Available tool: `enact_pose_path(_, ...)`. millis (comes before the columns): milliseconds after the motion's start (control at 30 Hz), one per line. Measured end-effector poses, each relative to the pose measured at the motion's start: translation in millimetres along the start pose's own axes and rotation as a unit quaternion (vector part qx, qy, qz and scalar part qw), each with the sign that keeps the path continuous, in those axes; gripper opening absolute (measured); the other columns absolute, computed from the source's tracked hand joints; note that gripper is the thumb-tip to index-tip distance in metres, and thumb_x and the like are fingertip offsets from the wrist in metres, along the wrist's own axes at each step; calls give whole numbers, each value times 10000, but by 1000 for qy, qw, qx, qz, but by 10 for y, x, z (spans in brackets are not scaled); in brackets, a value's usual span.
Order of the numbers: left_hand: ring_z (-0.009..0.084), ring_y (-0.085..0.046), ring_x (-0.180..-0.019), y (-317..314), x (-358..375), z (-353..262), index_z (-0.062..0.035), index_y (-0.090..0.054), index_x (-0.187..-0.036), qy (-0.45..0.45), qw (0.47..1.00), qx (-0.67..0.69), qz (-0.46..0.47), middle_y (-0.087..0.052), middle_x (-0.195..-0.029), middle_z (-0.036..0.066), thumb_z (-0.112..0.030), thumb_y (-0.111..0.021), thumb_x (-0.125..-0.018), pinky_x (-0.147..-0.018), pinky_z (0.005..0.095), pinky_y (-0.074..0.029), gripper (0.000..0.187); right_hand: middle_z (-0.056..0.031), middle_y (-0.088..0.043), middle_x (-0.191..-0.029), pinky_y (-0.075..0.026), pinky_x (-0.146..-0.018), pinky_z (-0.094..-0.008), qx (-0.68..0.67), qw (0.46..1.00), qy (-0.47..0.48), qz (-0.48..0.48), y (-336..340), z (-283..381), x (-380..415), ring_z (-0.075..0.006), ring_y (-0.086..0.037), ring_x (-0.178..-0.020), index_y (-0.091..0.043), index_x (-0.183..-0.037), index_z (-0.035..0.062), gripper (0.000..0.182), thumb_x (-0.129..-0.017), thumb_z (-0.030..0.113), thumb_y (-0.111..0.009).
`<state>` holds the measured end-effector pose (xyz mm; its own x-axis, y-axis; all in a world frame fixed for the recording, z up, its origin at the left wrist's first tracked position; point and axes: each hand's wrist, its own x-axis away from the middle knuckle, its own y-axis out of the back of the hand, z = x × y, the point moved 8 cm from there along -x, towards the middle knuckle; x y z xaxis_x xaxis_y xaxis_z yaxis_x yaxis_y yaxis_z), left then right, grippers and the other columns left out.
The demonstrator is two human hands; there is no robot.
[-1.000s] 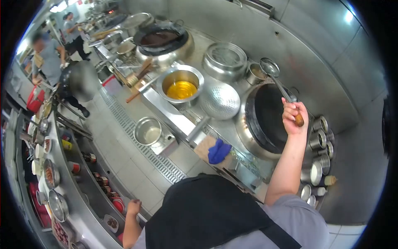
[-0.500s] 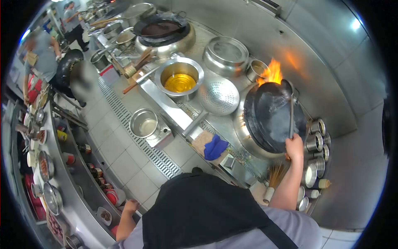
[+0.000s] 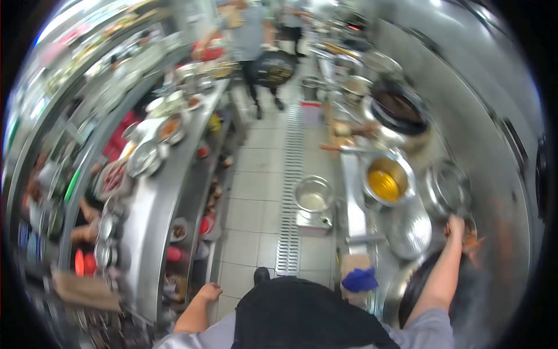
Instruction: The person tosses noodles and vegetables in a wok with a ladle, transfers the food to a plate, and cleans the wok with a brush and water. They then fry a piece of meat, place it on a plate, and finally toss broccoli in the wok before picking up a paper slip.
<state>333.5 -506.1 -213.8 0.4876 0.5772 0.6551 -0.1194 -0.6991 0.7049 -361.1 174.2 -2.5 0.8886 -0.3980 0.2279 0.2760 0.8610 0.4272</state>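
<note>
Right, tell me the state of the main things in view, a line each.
Left hand: loosely curled, appears empty
Right hand: closed around a brown-ended handle
Near wok: partly hidden, contents unclear
Perforated strainer: set down, unheld
Steel pot: uncovered, yellow liquid inside
Blue cloth: crumpled
Pot on the low stand: uncovered
Far wok: uncovered, dark inside
Carried wok: held by a co-worker, food inside

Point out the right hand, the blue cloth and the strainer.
Right hand (image 3: 456, 225): head view, middle of the hand.
Blue cloth (image 3: 360, 280): head view, crumpled middle.
Strainer (image 3: 410, 234): head view, holed bowl.
</note>
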Motion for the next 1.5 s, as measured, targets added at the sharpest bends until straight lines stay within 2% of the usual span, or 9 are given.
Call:
enact_pose_path(100,297,-614,-997,-539,375,627,-49,-668,-1037,4,994,-94,50,-662,-1021,153,-356,-548,-794,-865,385,-473,409,-17,-406,-473,-262,-336,-266,-134,980,-94,110,-161,-237,-460,-128,-377,-358,-436,-629,144,169,-756,149,-546)
enact_pose_path(300,297,-596,-1039,-1356,1061,1234,-39,-686,-975,151,934,-140,293,-643,-1055,181,-353,-523,-810,-878,393,-469,390,-45,-528,-654,-295,-353,-211,-584,784,-44,208,2,74,-468,-111,-493,-511,-527,-796,16,75,-791,83,-561)
enact_pose_path(500,302,-600,-1031,-891,-19,964,-32,-688,-960,22,956,-223,189,-640,-1053,188,-356,-516,-820,-877,395,-470,392,-46,-472,-687,-291,-343,-191,-624,744,-28,238,455,219,161,-83,-434,-517,-394,-1067,-158,362,-823,76,-524)
enact_pose_path(667,358,-607,-970,387,-697,-413,-9,-686,-923,-101,971,-207,62,-640,-1007,218,-364,-508,-815,-867,429,-467,412,-45,-460,-734,-291,-339,-194,-592,782,56,185,1067,117,1045,-84,-401,-537,-282,-1211,-200,508,-850,92,-488)
enact_pose_path(733,358,-607,-962,763,-772,-835,-10,-683,-918,-125,985,-115,-13,-642,-995,217,-320,-518,-794,-864,431,-467,372,-47,-490,-733,-350,-413,-194,-625,692,53,358,1089,333,1784,-98,-423,-556,-464,-1117,-148,388,-819,98,-508)
enact_pose_path(1100,340,-621,-930,340,-1205,-1247,-16,-677,-945,-224,943,-225,99,-662,-941,196,-289,-533,-786,-849,409,-469,347,-61,-524,-818,-378,-434,-206,-356,931,-45,-61,1710,-730,3218,-115,-491,-666,-451,-1174,-97,405,-842,130,-501)
enact_pose_path(1400,338,-632,-861,208,-1422,-353,-10,-690,-826,-63,963,-200,170,-668,-860,189,-361,-504,-815,-807,437,-479,397,-72,-552,-887,-401,-452,-215,-139,975,-74,-157,1892,-1313,3013,-129,-547,-756,-440,-1221,-55,421,-861,157,-496)
enact_pose_path(1467,331,-647,-833,321,-1176,-640,-30,-686,-928,-230,892,-365,136,-664,-963,177,-234,-507,-842,-739,433,-509,285,-75,-558,-902,-406,-455,-217,-123,985,96,-75,1651,-921,2580,-133,-560,-777,-438,-1231,-45,425,-865,163,-495)
enact_pose_path(1500,353,-632,-883,103,-1346,-490,-64,-690,-877,-282,856,-415,122,-662,-941,170,-218,-494,-829,-764,449,-505,255,-81,-576,-981,-443,-552,-243,-234,953,-9,-192,1604,-823,2751,-166,-577,-906,-533,-1146,35,319,-869,193,-515)
